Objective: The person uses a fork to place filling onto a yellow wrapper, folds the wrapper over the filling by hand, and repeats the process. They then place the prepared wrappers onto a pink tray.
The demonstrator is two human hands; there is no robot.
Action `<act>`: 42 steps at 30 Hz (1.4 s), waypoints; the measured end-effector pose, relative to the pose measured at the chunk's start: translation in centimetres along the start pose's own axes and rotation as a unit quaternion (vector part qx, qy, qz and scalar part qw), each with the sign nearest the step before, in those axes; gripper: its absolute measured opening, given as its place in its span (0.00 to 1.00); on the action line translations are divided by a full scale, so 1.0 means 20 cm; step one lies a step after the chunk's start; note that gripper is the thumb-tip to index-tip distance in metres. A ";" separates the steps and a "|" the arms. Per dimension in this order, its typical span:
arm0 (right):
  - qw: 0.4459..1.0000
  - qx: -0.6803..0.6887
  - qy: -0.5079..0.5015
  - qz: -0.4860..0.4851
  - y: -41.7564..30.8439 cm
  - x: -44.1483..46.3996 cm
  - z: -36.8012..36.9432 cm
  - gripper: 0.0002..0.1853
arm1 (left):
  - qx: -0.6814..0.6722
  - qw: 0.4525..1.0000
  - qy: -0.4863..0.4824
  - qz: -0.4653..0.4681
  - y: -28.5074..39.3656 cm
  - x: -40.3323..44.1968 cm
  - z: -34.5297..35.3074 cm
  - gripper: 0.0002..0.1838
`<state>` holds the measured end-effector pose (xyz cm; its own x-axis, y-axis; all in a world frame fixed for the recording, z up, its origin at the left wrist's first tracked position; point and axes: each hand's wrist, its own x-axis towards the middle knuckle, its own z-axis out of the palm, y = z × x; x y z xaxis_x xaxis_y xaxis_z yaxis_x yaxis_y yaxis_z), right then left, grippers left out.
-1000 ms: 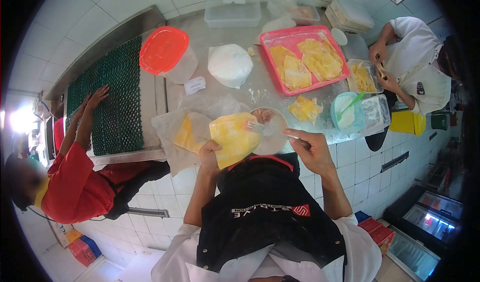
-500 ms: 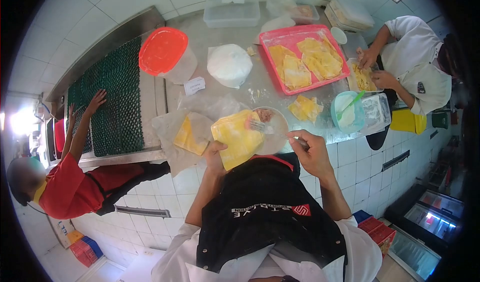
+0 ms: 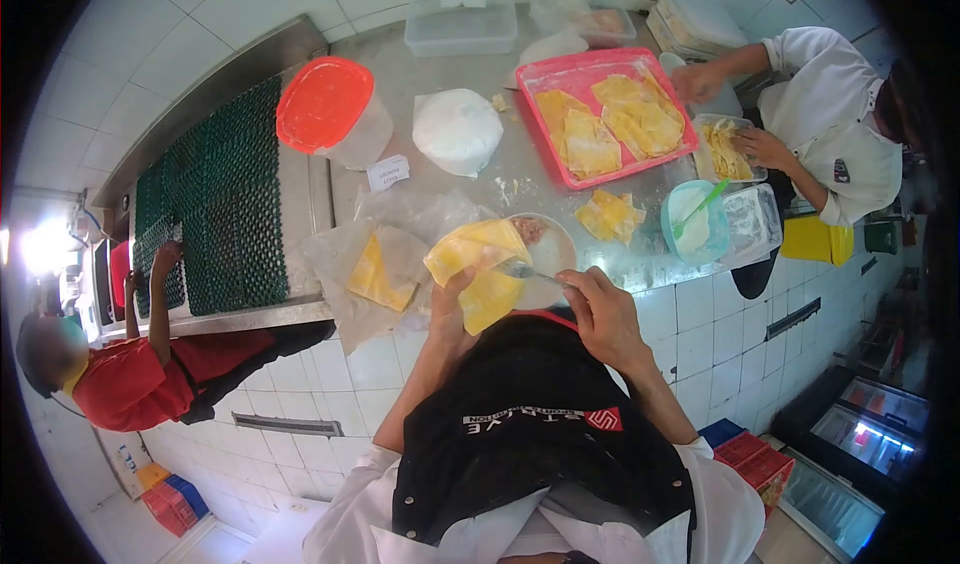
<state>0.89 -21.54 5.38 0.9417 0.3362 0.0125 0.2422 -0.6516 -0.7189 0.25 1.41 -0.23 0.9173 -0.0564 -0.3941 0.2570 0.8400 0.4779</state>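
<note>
My left hand [image 3: 452, 306] pinches a floury yellow dough sheet [image 3: 476, 248], which bends over and droops in front of me. In my right hand [image 3: 606, 320] is a fork [image 3: 540, 275], its head against the dough. Partly behind them lies a pale plate [image 3: 557, 250] bearing a clump of pinkish minced filling [image 3: 530, 231]. Left of my left hand, another yellow dough sheet [image 3: 380, 272] rests on crumpled clear plastic [image 3: 330, 259]. Several folded dough pieces [image 3: 611, 216] sit on the steel table right of the plate.
A pink tray [image 3: 655, 167] holds several dough pieces. Around it stand a white bag [image 3: 458, 132], a red-lidded tub [image 3: 322, 104] and a turquoise bowl [image 3: 695, 244]. One person in white [image 3: 835, 129] works at the right; another in red [image 3: 135, 384] handles green matting [image 3: 235, 204] at the left.
The dough sheet in my left hand has gone from flat to bent over. My right hand has shifted slightly left with the fork. The co-worker's hand at right has reached toward the tray.
</note>
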 end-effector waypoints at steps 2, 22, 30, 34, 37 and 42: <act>1.000 -0.017 0.007 -0.006 0.01 -0.01 0.01 0.09 | 0.031 0.999 0.007 0.014 -0.01 0.01 0.01 0.32; 0.985 -0.033 0.089 -0.145 -0.07 0.33 0.21 0.14 | 0.107 0.994 0.028 0.003 -0.10 0.04 -0.01 0.31; 0.996 0.090 0.015 -0.010 0.02 0.50 0.04 0.13 | 0.052 0.998 0.009 -0.019 -0.08 0.10 -0.13 0.39; 0.978 -0.004 0.208 -0.029 0.32 0.80 -0.15 0.15 | 0.013 0.999 0.003 -0.031 -0.06 0.12 -0.24 0.40; 0.967 -0.095 0.235 0.015 0.42 0.80 -0.25 0.15 | -0.021 0.999 0.025 -0.017 0.01 0.09 -0.19 0.40; 0.991 -0.117 0.041 0.055 0.48 0.51 -0.13 0.16 | 0.061 0.995 0.084 0.007 0.04 0.08 -0.28 0.37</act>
<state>13.36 -26.16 0.54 0.9788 0.2046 0.0072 0.1762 -0.8241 -0.5384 0.28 5.01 -4.83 0.8599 0.0550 -0.5075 0.2886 0.7677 0.5721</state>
